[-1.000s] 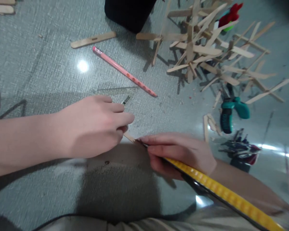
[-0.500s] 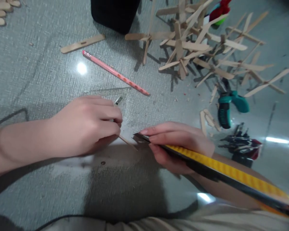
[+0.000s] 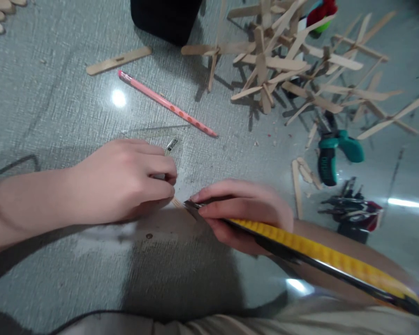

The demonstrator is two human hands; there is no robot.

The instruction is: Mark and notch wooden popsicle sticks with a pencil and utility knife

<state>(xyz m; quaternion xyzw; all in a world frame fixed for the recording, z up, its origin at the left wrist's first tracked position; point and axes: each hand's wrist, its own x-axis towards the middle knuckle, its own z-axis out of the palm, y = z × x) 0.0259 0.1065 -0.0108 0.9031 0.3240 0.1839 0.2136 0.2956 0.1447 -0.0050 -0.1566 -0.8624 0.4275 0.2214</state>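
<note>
My left hand (image 3: 129, 179) is closed on a thin wooden stick (image 3: 179, 203), pressing it down near the table surface; most of the stick is hidden under the fingers. My right hand (image 3: 240, 211) grips a yellow and black utility knife (image 3: 300, 246) close to its blade. The blade tip lies at the stick's exposed end, just right of my left fingertips; whether it cuts into the wood I cannot tell. Beyond my left hand a clear ruler (image 3: 153, 132) lies flat, partly covered by it.
A pink pencil (image 3: 167, 104) and a slotted craft stick (image 3: 118, 61) lie further back, near a black box (image 3: 165, 21). Crossed craft-stick pieces (image 3: 261, 65) crowd the back right. Teal-handled pliers (image 3: 327, 160), wood scraps (image 3: 296, 186) and a cluster of small tools (image 3: 352, 209) sit at the right.
My right hand has moved left with the utility knife, bringing the blade from beside the stick to its exposed end. My left hand has stayed in place.
</note>
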